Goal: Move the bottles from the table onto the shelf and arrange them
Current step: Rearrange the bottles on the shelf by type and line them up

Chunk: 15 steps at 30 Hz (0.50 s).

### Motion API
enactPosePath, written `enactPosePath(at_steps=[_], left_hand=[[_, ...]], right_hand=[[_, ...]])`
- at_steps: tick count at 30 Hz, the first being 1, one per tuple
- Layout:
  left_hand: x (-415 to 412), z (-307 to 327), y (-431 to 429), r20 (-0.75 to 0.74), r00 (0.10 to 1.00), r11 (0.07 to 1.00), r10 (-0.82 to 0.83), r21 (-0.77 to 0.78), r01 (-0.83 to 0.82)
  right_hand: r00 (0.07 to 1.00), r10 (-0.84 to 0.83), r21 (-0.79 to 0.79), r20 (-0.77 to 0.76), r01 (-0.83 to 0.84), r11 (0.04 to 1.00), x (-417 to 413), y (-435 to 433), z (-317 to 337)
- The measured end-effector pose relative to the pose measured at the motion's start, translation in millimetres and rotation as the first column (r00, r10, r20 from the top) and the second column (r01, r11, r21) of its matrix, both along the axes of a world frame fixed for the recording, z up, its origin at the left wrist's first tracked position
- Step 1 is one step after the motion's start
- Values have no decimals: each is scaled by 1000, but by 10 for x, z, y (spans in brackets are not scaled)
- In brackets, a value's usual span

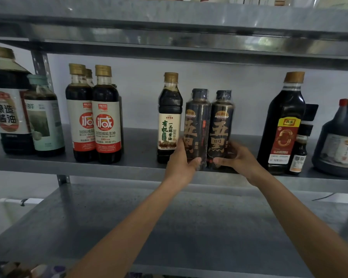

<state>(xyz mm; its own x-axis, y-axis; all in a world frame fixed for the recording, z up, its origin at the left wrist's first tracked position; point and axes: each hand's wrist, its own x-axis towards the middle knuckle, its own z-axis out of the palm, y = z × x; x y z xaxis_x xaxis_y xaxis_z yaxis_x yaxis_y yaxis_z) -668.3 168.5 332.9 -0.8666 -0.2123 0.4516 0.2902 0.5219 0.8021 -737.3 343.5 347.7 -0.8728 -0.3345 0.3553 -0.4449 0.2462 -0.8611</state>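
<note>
Two dark bottles with black wrapped caps and orange characters stand side by side at the front of the grey metal shelf (141, 157). My left hand (181, 161) grips the lower part of the left dark bottle (197, 121). My right hand (237, 157) grips the base of the right dark bottle (221, 121). A gold-capped soy sauce bottle (169, 109) with a cream label stands just left of them, touching my left hand's side.
On the same shelf stand two red-and-white labelled bottles (107, 121) and larger bottles (8, 105) to the left, a tall dark bottle (283, 121), a small bottle (298, 155) and a big jug (338, 141) to the right. A lower shelf (169, 227) lies beneath my arms.
</note>
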Motion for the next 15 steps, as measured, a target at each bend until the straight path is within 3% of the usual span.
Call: enactPosePath(at_steps=[6,15], left_hand=[[20,-28,-34,-88,953,948,290,-114,-299],[22,15,-241,-67,930,905,361,-217,-367]], right_hand=[[1000,17,8,1,-17,1000,29,-163,36],[998,64,31,22,-65,997,49,-371,43]])
